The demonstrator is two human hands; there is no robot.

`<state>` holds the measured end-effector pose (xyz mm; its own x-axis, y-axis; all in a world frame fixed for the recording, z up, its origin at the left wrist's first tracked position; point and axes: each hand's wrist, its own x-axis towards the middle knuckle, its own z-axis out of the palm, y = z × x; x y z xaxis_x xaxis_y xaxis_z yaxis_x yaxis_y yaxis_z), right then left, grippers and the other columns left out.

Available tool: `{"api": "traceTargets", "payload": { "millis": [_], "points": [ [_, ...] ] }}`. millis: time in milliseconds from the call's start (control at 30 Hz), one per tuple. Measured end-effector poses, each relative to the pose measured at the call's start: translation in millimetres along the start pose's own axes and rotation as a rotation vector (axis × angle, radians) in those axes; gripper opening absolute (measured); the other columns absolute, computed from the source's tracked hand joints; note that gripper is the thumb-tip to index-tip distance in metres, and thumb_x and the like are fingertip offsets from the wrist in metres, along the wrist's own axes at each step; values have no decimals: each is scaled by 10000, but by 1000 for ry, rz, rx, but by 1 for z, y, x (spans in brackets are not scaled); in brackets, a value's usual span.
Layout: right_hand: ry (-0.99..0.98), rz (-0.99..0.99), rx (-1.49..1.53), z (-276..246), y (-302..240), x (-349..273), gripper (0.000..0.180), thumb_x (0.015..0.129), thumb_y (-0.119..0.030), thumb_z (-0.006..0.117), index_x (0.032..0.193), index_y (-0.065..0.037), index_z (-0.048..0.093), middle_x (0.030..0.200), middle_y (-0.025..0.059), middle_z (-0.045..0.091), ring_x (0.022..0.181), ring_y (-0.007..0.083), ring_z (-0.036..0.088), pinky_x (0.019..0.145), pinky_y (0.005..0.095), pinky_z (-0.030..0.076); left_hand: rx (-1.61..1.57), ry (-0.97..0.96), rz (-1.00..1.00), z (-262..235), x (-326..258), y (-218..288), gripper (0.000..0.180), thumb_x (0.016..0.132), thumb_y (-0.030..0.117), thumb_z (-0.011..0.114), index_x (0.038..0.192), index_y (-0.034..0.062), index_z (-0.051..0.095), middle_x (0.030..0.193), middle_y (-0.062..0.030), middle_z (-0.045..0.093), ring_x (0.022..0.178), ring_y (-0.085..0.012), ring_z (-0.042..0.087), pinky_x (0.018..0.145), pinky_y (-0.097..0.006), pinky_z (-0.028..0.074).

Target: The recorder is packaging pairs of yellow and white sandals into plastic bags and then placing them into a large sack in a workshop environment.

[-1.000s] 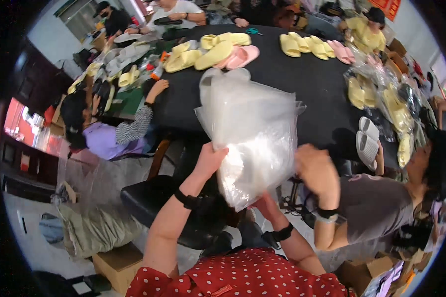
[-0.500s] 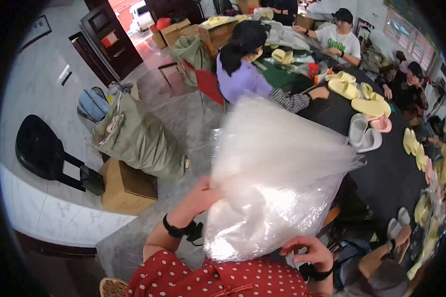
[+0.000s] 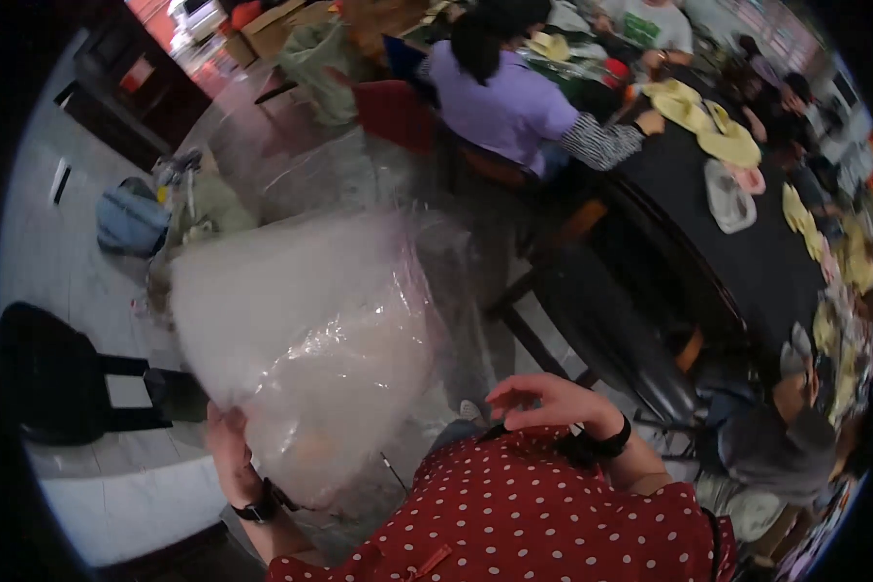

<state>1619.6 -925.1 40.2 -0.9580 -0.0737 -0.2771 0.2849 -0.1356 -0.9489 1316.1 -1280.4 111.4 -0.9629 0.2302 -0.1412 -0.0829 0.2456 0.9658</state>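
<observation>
Two hands in view, both the wearer's own, entering from the lower edge above a red polka-dot garment.

Left hand: raised at lower left, black wristband at the wrist, closed on the lower edge of a large clear plastic bag. Only the back and side of the hand show; the fingers are hidden behind the film, so how tightly they pinch cannot be told.

Right hand: held clear of the bag, near the chest, black band at the wrist. Fingers loosely curled, palm down, nothing in it.

Clear plastic bag: crumpled, cloudy, billowed up and out from the left hand, filling the left middle of the view. No contents can be made out through it.

Surroundings, outward:
- black chair, left, on pale floor.
- black stool, just ahead of the right hand.
- round dark table, right, bearing rows of yellow slippers and a few pink and white ones.
- seated person in a purple top, working at the table; others beyond, small and blurred.
- blue backpack and stuffed sacks against the far wall.

Step in hand, as judged: the bag is being handled one-handed, apparently shaken or aired open. Next move would call for the free right hand to come across and find the opposite edge of the mouth, since the limp film will not hold open from one grip.
</observation>
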Motion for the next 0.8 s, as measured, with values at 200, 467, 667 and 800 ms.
{"api": "traceTargets", "payload": {
  "millis": [200, 467, 667, 800],
  "points": [
    [-5, 38, 21, -37, 0, 95, 372, 916, -181, 694, 1248, -45, 597, 1094, 47, 682, 1035, 131, 614, 910, 304, 481, 405, -139, -37, 20, 82, 1, 299, 817, 38, 579, 1100, 6, 670, 953, -14, 681, 863, -137, 606, 765, -300, 480],
    [58, -36, -236, -150, -83, 264, 392, 879, -222, 742, 1214, -59, 622, 1063, 41, 695, 978, 114, 619, 850, 285, 496, 284, -261, -124, 82, 230, 4, 217, 841, 92, 583, 1002, -3, 692, 870, 17, 646, 773, -100, 557, 700, -267, 457],
    [183, -103, -154, -221, -146, 377, 341, 893, -171, 720, 1204, -67, 628, 1015, 1, 693, 907, 89, 620, 761, 255, 478, 284, -167, -207, 94, 343, 63, 287, 816, 123, 605, 1048, -29, 681, 943, -32, 683, 896, -140, 601, 805, -308, 459],
    [226, -156, -179, -249, -154, 452, 383, 886, -221, 736, 1214, -64, 619, 995, 20, 688, 860, 108, 622, 760, 271, 512, 272, -156, -234, 95, 434, 84, 327, 801, 136, 610, 1067, -45, 674, 970, -48, 695, 892, -143, 605, 794, -295, 457]
  ]
}}
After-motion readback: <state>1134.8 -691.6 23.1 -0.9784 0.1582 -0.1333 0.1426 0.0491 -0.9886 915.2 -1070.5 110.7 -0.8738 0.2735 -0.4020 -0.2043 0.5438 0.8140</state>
